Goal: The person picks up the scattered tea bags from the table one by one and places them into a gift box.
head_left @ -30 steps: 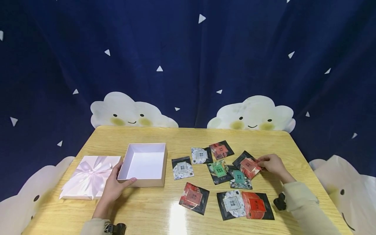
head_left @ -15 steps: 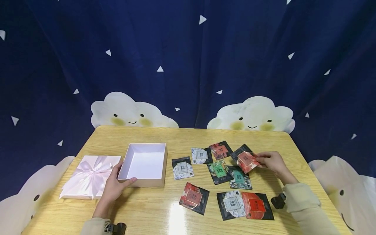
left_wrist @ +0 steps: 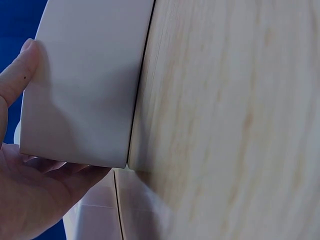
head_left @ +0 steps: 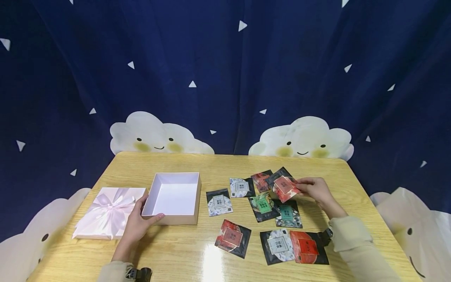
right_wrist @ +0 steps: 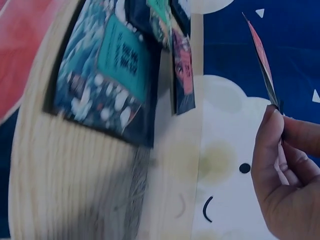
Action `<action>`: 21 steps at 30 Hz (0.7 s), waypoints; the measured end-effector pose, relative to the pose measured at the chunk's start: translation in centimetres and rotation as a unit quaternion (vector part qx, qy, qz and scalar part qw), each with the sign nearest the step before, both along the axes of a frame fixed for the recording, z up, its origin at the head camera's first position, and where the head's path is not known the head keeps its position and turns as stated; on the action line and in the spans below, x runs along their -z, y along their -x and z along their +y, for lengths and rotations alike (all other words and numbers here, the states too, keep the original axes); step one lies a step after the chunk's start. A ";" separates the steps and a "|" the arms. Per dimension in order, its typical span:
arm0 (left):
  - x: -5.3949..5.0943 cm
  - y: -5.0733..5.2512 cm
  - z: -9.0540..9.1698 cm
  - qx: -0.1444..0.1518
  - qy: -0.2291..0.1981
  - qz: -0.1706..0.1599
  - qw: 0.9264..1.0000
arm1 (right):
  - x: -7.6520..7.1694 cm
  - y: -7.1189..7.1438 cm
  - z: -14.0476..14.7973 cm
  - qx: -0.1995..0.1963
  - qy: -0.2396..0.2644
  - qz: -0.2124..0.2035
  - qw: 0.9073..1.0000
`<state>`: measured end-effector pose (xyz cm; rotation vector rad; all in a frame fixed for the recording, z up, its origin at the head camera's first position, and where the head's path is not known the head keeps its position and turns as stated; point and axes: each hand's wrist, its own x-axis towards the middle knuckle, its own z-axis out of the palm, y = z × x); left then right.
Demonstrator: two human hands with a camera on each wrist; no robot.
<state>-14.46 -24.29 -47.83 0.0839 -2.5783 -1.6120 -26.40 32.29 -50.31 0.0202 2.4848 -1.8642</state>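
While packets dot the wooden table, navy drapery hangs behind.

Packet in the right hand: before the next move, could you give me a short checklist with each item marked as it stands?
1. Packet pinched by the right hand: ok, between thumb and fingers.
2. Grip firm enough: cannot tell from stills.
3. Box open at the top: ok.
4. Box steadied: ok, the left hand grips its near left corner.
5. Bow-topped lid off the box: ok, it lies to the left.
6. Packet above the box: not ok, it is over the other packets, right of the box.
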 end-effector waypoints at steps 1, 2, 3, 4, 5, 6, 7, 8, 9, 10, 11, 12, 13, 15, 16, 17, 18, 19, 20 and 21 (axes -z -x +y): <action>0.0 0.0 0.0 -0.001 0.000 0.000 1.000 | -1.1 -0.5 -0.8 -0.008 -0.005 -0.001 1.000; 0.1 0.0 0.0 -0.001 -0.001 0.001 1.000 | -2.4 -1.1 -1.8 -0.007 -0.008 -0.003 1.000; 0.1 0.0 0.0 -0.002 0.000 0.002 1.000 | -3.6 -1.7 -2.7 -0.007 -0.007 -0.005 1.000; 0.2 0.1 0.0 -0.002 -0.001 0.004 1.000 | -4.8 -2.3 -3.6 -0.007 -0.008 -0.008 1.000; 0.2 0.1 0.0 -0.002 -0.001 0.004 1.000 | -5.8 -2.8 -4.4 -0.006 -0.009 -0.006 1.000; 0.3 0.1 0.0 -0.003 -0.001 0.005 1.000 | -6.5 -3.1 -5.0 -0.013 -0.007 -0.001 1.000; 0.3 0.1 0.0 -0.003 -0.001 0.005 1.000 | -6.9 -3.3 -5.5 -0.014 -0.003 -0.002 1.000; 0.3 0.1 0.0 -0.003 0.000 0.005 1.000 | -7.2 -3.4 -5.9 -0.015 0.003 -0.003 1.000; 0.3 0.2 0.0 -0.004 0.003 0.004 1.000 | -6.6 -3.1 -5.7 -0.026 0.025 0.004 0.999; 0.4 0.2 0.0 -0.004 0.003 0.002 1.000 | -6.0 -2.6 -5.6 -0.035 0.042 0.008 0.998; 0.3 0.1 0.0 -0.005 0.005 0.001 1.000 | -5.9 -2.5 -5.8 -0.037 0.042 0.009 0.998; 0.4 0.1 -0.1 -0.006 0.005 0.001 1.000 | -5.9 -2.4 -6.1 -0.040 0.042 0.008 0.998; 0.3 0.1 -0.1 -0.007 0.005 0.000 1.000 | -5.8 -2.3 -6.4 -0.040 0.041 0.006 0.998; 0.3 0.1 0.0 -0.008 0.004 0.000 1.000 | -5.8 -2.2 -7.1 -0.033 0.037 0.000 0.999; 0.3 0.1 0.0 -0.008 0.002 0.000 1.000 | -6.6 -2.5 -7.9 -0.022 0.020 -0.010 1.000; 0.3 0.1 0.0 -0.008 0.002 0.000 1.000 | -7.3 -2.8 -8.6 -0.014 0.006 -0.019 1.000; 0.2 0.0 0.0 -0.008 0.000 0.000 1.000 | -7.4 -2.7 -9.0 -0.013 0.008 -0.022 1.000; 0.2 0.0 0.0 -0.008 0.000 0.000 1.000 | -7.5 -2.6 -9.3 -0.012 0.012 -0.026 1.000; 0.2 0.0 0.0 -0.008 -0.002 0.000 1.000 | -7.5 -2.6 -9.7 -0.012 0.017 -0.030 0.999; 0.1 0.0 0.0 -0.008 -0.002 0.000 1.000 | -7.6 -2.5 -10.0 -0.013 0.021 -0.033 0.999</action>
